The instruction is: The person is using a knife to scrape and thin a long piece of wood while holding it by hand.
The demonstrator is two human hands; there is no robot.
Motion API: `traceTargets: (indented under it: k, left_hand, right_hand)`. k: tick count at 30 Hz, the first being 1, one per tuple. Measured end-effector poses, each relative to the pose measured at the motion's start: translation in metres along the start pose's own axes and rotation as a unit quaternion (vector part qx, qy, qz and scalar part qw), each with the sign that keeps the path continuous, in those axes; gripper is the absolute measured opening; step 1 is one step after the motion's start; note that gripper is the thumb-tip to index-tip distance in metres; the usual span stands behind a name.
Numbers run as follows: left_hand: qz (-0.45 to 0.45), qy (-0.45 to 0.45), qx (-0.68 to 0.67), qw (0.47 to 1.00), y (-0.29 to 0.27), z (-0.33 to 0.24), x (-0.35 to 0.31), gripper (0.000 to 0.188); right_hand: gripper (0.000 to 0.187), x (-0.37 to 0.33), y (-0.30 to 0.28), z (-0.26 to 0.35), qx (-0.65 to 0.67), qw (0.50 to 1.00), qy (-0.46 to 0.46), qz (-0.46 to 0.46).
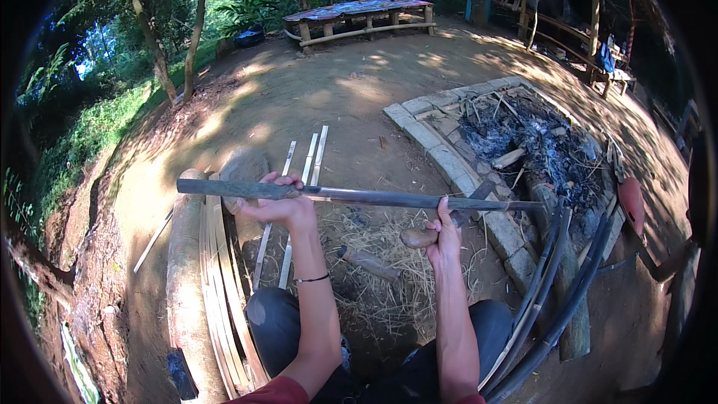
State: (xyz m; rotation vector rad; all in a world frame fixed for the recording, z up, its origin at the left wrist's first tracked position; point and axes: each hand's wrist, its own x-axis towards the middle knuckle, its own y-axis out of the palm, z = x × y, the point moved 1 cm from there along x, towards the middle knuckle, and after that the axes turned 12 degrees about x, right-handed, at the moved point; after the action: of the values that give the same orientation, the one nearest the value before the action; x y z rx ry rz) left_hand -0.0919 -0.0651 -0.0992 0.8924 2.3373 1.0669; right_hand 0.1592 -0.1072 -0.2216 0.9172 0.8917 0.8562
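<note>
One long dark pole (359, 195) held crosswise before the knees, one knife (417, 238) with wooden handle, three pale strips (307, 158) on the ground beyond, left hand (280, 200) palm upward, grip closed around the pole, right hand (444, 236) gripping the knife handle, thumb against the pole.
</note>
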Motion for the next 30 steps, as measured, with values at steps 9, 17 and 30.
traceTargets:
  k: [9, 17, 30]
  left_hand:
    - [-0.152, -0.040, -0.029, 0.987, -0.085, 0.048, 0.073, 0.059]
    - [-0.168, -0.021, -0.012, 0.986, -0.114, 0.069, 0.089, 0.061]
    - [0.009, 0.072, -0.001, 0.997, -0.032, -0.006, 0.116, 0.065]
  right_hand:
    - [0.038, -0.010, 0.006, -0.016, -0.022, 1.000, 0.015, -0.015]
    - [0.038, -0.012, 0.000, -0.020, -0.030, 0.999, 0.019, -0.020]
    - [0.042, -0.030, -0.077, -0.059, -0.010, 0.981, 0.166, -0.104]
